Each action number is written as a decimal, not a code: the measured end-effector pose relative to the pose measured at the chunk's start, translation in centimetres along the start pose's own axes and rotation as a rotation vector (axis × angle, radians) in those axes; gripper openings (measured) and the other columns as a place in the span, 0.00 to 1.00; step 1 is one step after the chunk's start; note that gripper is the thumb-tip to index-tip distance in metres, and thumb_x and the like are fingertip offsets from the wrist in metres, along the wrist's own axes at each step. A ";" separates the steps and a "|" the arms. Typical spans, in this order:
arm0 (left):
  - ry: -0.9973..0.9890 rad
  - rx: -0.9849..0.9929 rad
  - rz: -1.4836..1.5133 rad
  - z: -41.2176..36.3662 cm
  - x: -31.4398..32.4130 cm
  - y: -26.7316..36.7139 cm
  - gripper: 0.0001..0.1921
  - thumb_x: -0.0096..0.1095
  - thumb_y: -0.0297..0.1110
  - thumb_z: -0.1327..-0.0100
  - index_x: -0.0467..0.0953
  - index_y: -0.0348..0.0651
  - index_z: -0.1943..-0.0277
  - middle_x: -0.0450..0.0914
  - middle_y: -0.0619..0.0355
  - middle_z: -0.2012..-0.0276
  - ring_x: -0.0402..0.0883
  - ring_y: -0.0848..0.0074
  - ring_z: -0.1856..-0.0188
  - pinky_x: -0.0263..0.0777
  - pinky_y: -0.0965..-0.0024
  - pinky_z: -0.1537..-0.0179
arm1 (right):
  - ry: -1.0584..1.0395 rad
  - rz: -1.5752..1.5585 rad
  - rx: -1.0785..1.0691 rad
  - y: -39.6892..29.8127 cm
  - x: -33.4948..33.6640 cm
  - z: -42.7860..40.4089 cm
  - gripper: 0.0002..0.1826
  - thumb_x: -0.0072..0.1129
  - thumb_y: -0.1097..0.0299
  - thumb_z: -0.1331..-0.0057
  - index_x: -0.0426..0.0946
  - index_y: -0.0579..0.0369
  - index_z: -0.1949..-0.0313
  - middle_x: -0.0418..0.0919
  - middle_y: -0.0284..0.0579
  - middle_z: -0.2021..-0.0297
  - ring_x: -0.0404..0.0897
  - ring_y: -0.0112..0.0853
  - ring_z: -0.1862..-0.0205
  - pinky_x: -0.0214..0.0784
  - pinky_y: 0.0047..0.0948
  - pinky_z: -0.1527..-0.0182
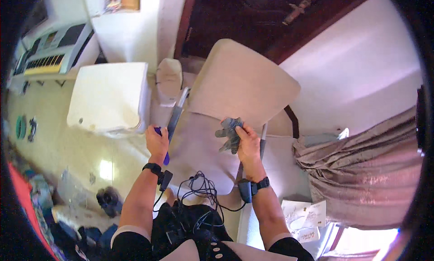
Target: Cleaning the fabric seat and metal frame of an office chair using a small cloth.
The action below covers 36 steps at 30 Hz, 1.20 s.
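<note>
My left hand [157, 142] is closed around a slim purple object [166, 158], whose ends show above and below the fist; its kind is unclear. Pinched between the thumb and fingers of my right hand [249, 142] is a small grey glove [231, 135] with finger-like lobes and an orange-red edge. Both hands hover over a chair with a beige backrest [244, 81] and a paler seat [203, 149]. The left fist is beside one grey armrest [174, 122], and the other armrest [262, 147] passes by the right hand.
A white lidded box-like unit [107, 96] stands left of the chair, near a pedal bin [169, 79]. Cables [200, 189] run from my wrist devices across my lap. A curtain [362, 172] hangs at right; a keyboard [54, 54] stands far left. Shoes [109, 200] lie on the floor.
</note>
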<state>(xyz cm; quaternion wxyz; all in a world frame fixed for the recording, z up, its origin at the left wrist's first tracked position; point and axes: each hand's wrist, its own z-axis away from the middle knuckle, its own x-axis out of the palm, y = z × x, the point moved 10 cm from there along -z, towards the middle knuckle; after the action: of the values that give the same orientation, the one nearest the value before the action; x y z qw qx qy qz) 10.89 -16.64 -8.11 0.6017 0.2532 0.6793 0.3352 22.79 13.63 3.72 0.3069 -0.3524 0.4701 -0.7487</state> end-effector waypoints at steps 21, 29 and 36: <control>-0.273 0.190 -0.387 -2.9 10.2 0.1 0.26 0.71 0.42 0.57 0.71 0.38 0.56 0.73 0.50 0.64 0.75 0.56 0.59 0.70 0.51 0.62 | 0.949 1.349 -0.688 -24.0 -18.7 -15.8 0.14 0.56 0.69 0.39 0.80 0.57 0.54 0.80 0.54 0.62 0.80 0.47 0.60 0.72 0.40 0.55; -0.315 0.185 -0.355 -2.9 10.6 -1.0 0.24 0.71 0.41 0.58 0.71 0.40 0.59 0.73 0.51 0.64 0.74 0.57 0.59 0.68 0.52 0.61 | 0.678 1.649 -0.628 -22.6 -10.8 -20.1 0.14 0.53 0.70 0.39 0.80 0.55 0.55 0.81 0.52 0.64 0.79 0.47 0.62 0.71 0.44 0.57; -0.277 0.217 -0.363 -2.8 10.7 -1.1 0.26 0.71 0.41 0.59 0.70 0.40 0.58 0.72 0.51 0.64 0.74 0.57 0.59 0.69 0.53 0.61 | 0.679 1.657 -0.800 -20.9 -4.5 -20.2 0.14 0.52 0.72 0.39 0.80 0.56 0.55 0.81 0.49 0.62 0.78 0.45 0.59 0.71 0.41 0.55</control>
<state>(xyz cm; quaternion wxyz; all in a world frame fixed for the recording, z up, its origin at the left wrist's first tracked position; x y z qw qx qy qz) 6.65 -9.78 -15.68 0.7088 0.2337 0.6566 0.1091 6.17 34.76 15.66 0.4418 0.2455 0.8509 -0.1432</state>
